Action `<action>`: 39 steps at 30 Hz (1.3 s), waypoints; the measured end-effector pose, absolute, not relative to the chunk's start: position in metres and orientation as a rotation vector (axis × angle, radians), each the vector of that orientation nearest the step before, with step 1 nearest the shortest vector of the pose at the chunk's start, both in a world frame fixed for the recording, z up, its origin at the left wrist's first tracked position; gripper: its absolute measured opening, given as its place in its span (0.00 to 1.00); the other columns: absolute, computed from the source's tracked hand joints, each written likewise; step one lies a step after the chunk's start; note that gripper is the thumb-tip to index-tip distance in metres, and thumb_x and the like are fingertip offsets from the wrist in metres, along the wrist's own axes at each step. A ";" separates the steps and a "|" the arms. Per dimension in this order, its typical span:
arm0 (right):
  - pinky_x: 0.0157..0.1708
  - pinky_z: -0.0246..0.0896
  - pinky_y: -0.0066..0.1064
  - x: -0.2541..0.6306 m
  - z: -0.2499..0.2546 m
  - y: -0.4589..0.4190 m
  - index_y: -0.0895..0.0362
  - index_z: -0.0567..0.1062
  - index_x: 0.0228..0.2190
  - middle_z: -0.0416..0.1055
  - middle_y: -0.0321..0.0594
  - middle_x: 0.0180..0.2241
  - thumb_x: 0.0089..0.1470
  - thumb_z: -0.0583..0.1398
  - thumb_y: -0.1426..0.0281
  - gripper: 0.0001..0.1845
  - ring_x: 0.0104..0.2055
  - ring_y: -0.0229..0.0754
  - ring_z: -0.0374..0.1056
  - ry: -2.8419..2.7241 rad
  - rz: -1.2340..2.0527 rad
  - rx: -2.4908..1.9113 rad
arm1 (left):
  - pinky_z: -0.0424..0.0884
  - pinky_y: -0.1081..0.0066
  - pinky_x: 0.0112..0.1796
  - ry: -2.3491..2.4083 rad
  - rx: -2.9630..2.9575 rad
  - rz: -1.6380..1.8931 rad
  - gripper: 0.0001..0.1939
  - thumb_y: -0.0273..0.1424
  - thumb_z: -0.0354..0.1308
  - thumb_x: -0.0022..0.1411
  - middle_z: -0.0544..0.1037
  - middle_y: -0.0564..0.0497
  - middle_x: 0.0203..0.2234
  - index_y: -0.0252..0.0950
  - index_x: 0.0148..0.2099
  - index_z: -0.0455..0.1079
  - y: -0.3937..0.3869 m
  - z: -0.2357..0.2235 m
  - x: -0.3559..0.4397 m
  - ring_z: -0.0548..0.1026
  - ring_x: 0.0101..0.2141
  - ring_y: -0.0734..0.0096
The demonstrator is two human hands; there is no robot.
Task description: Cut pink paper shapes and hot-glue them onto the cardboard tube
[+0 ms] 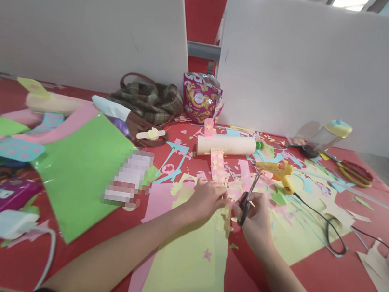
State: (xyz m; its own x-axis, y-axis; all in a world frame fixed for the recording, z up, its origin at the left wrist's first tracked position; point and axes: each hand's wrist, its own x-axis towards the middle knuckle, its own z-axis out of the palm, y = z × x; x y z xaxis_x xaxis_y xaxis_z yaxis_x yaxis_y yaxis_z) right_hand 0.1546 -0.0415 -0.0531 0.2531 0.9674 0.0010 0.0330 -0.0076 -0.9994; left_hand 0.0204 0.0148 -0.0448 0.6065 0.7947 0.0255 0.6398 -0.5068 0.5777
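My right hand (258,221) grips a pair of dark-handled scissors (245,205), their blades pointing up and away from me. Close beside it, my left hand (208,199) is closed, its fingertips pinched near small yellow paper scraps; what they hold is too small to make out. Beneath both hands lies a pale yellow paper sheet (190,272), with a pink sheet (151,237) partly under it and a small pink star (207,254) on top. Just beyond, a cream paper tube (229,145) rests on its side, with a star-patterned pink strip (218,165) attached.
A yellow glue gun (278,171) with a black cord lies to the right. Red-handled scissors (356,172) and a clear bottle (327,136) stand farther right. At left are a green sheet (79,182) and a white charger (14,224). A snack bag (201,98) leans against white panels.
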 end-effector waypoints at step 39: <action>0.14 0.57 0.23 0.151 -0.049 -0.043 0.52 0.56 0.25 0.61 0.31 0.25 0.39 0.60 0.72 0.15 0.22 0.34 0.60 -1.025 1.003 -1.320 | 0.54 0.62 0.45 1.233 1.977 0.881 0.09 0.33 0.44 0.58 0.70 0.50 0.30 0.36 0.29 0.62 0.006 -0.049 0.011 0.65 0.37 0.67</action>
